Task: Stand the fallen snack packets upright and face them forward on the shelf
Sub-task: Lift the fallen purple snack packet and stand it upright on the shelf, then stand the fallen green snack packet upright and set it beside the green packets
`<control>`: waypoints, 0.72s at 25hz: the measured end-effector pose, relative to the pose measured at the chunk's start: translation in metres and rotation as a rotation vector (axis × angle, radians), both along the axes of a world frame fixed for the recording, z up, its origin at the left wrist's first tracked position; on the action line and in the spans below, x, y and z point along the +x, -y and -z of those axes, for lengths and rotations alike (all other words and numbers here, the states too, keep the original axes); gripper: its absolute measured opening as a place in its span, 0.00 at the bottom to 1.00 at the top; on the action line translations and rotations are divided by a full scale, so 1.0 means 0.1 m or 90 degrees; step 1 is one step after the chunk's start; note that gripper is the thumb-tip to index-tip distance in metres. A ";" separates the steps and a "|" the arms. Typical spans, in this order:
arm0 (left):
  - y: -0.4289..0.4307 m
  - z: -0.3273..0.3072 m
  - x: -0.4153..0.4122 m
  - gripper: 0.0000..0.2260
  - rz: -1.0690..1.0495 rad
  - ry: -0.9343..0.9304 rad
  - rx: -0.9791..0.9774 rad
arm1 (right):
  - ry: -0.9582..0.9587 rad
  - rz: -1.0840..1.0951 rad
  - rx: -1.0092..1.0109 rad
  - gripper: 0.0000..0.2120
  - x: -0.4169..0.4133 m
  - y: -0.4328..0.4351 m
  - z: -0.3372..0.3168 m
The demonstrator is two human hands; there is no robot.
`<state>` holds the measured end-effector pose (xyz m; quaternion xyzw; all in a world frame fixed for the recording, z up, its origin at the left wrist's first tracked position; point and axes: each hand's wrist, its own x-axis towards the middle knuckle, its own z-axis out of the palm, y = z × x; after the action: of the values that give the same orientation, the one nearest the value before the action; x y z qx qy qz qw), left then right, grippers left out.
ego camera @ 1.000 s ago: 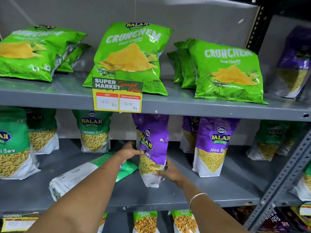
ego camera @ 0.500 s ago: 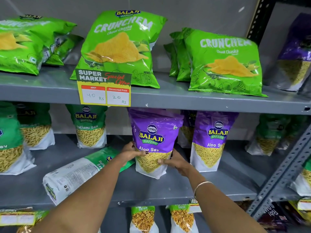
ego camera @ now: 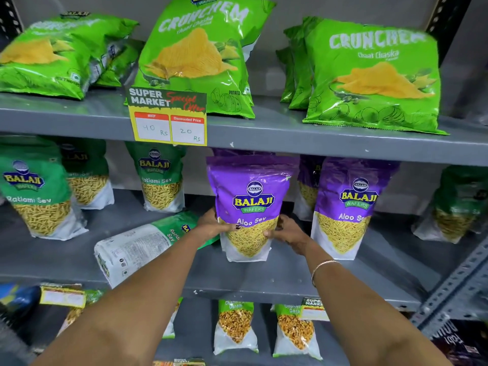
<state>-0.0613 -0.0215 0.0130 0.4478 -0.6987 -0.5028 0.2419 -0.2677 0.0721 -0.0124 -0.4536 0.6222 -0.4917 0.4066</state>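
A purple Aloo Sev packet (ego camera: 250, 204) stands upright on the middle shelf (ego camera: 277, 281), its front label facing me. My left hand (ego camera: 211, 225) grips its left side and my right hand (ego camera: 287, 231) grips its right side, both near the lower half. Just left of it, a green Ratlami Sev packet (ego camera: 140, 247) lies flat on its face, white back panel up, top end pointing right and partly hidden behind my left wrist.
More purple Aloo Sev packets (ego camera: 346, 207) stand to the right, green Ratlami Sev packets (ego camera: 37, 196) to the left. Green Crunchem chip bags (ego camera: 369, 75) fill the upper shelf, with a yellow price tag (ego camera: 169, 120) on its edge. A slotted metal upright (ego camera: 456, 283) runs at lower right.
The purple packet has been turned from side-on to label-forward and set upright between both hands. The view has moved closer to the shelf.
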 end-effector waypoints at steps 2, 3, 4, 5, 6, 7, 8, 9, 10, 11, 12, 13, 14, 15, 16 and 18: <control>-0.01 0.00 0.04 0.32 0.024 0.038 0.001 | -0.011 -0.003 0.012 0.20 -0.01 0.00 -0.01; 0.00 -0.01 0.08 0.35 0.044 0.062 0.004 | -0.022 0.000 0.025 0.19 0.01 0.00 -0.04; 0.01 -0.03 0.13 0.36 0.063 0.084 0.000 | -0.055 0.013 0.055 0.16 0.04 -0.02 -0.10; 0.05 -0.04 0.20 0.36 0.072 0.110 -0.009 | -0.108 0.033 0.104 0.12 0.07 -0.02 -0.15; 0.12 -0.05 0.29 0.36 0.064 0.141 -0.026 | -0.186 0.052 0.180 0.09 0.09 -0.05 -0.19; 0.21 -0.06 0.43 0.35 0.051 0.173 -0.059 | -0.261 0.050 0.273 0.11 0.13 -0.08 -0.21; 0.32 -0.07 0.60 0.33 0.036 0.220 -0.094 | -0.287 0.025 0.374 0.12 0.17 -0.11 -0.21; 0.47 -0.05 0.80 0.31 0.019 0.266 -0.126 | -0.254 -0.015 0.454 0.12 0.25 -0.13 -0.20; 0.63 -0.03 1.03 0.29 0.007 0.316 -0.151 | -0.195 -0.051 0.505 0.10 0.36 -0.12 -0.18; 0.80 0.02 1.26 0.28 0.009 0.363 -0.164 | -0.136 -0.073 0.532 0.09 0.50 -0.07 -0.14; 0.95 0.07 1.51 0.26 0.024 0.403 -0.165 | -0.084 -0.085 0.535 0.09 0.72 0.03 -0.10; 1.07 0.13 1.71 0.24 0.037 0.419 -0.159 | -0.052 -0.087 0.523 0.10 0.95 0.15 -0.06; 1.13 0.18 1.86 0.23 0.041 0.407 -0.132 | -0.020 -0.072 0.500 0.10 1.21 0.29 -0.02; 1.17 0.23 1.97 0.22 0.046 0.378 -0.095 | 0.016 -0.040 0.470 0.11 1.50 0.42 0.01; 1.18 0.28 2.04 0.21 0.047 0.331 -0.044 | 0.053 0.016 0.435 0.11 1.77 0.55 0.06; 1.21 0.36 2.11 0.22 0.056 0.227 0.049 | 0.139 0.183 0.346 0.11 2.21 0.75 0.20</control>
<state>0.1494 -0.1421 -0.0226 0.5080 -0.7297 -0.4516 0.0747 -0.0463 -0.0031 -0.0323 -0.1802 0.7412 -0.4057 0.5036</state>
